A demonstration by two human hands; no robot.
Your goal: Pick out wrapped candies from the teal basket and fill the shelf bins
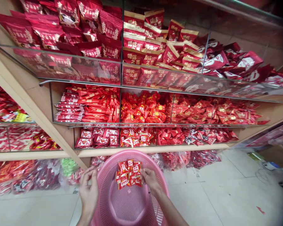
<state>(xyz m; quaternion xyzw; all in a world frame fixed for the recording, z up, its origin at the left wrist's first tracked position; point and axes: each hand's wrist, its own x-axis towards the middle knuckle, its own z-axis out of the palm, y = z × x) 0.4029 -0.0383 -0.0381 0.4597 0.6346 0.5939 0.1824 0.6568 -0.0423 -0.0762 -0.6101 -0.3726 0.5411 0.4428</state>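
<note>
A pink plastic basket [129, 216] with slotted walls stands below the shelves. Inside its far part is a cluster of small red candy packets [129, 173] with white and gold print. My right hand [151, 181] reaches in over the right side, its fingertips closed on a packet at the cluster's right edge. Beside the left rim is my left hand [88, 186], fingers loosely bent and thumb apart, with nothing seen in it. Whether it touches the rim I cannot tell.
Shelves with clear dividers hold dark red bags [47, 34], gold-edged packets [153, 47], twisted red candies [143, 108] and small square packets [106, 136]. Filled plastic bags [49, 172] lie under the bottom board [101, 153]. A red scrap [260, 210] lies on the tiled floor [202, 201].
</note>
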